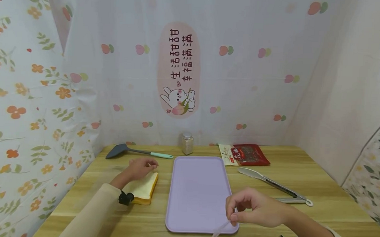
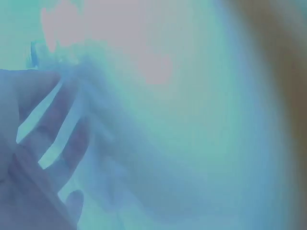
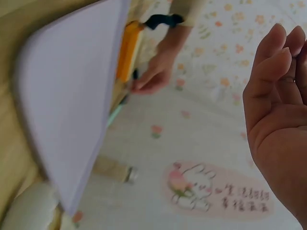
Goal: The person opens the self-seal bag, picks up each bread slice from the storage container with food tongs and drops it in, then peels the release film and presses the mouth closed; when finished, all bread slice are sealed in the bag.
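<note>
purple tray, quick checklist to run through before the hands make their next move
1. Tray flat on the table: ok.
2. Bread on the tray: not ok, it lies on the table to the left.
3. Left hand clear of the bread: cannot tell, it is over the far end, contact unclear.
4. Right hand free: not ok, a clear strip trails from its pinched fingertips.
5. Jar upright, lid on: ok.

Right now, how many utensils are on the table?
2: the spatula, back left, and the tongs, right of the tray, partly behind the right hand. Others may be hidden.
</note>
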### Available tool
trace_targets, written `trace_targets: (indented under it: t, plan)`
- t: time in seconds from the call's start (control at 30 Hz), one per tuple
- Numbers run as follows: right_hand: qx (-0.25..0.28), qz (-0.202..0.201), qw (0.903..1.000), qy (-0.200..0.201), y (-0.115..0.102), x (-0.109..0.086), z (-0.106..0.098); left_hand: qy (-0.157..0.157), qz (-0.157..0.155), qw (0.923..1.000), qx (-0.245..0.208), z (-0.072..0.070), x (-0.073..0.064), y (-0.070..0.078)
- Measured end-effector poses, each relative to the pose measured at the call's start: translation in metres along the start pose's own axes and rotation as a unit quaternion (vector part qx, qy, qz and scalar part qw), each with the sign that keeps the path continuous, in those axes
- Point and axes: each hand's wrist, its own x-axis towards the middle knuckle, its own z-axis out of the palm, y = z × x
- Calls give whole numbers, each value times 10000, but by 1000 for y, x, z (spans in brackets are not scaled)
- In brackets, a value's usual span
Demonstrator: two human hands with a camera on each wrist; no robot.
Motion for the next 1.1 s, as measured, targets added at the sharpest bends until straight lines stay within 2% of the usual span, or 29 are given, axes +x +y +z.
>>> trace_targets:
  t: [0.17, 0.33, 0.4, 0.5, 0.63, 0.73, 0.9, 1.1]
  plan:
    - [276, 666, 9967, 378, 7, -35, -13, -173, 279, 9994, -136, -10, 1, -8]
    - [191, 1230, 9885, 857, 14, -60, -24, -363, 413, 9980, -301, -15, 2, -16]
    - [38, 1563, 9822, 1041, 17, -69, -28, -431, 389, 9978, -313, -16, 3, -19]
    - [-24, 2257, 9654, 1307, 20, -82, -33, -473, 332, 9981, -196, -14, 3, -21]
    - [255, 2847, 9457, 1547, 28, -99, -40, -549, 317, 9979, -113, -13, 2, -21]
    - [432, 3136, 9347, 1620, 34, -111, -45, -586, 269, 9978, -151, -12, 1, -21]
    - [392, 3439, 9237, 1643, 45, -128, -51, -612, 52, 9979, -206, -12, -1, -24]
    - [-498, 3504, 9158, 1900, 58, -139, -51, -629, 346, 9967, -380, -16, -1, -26]
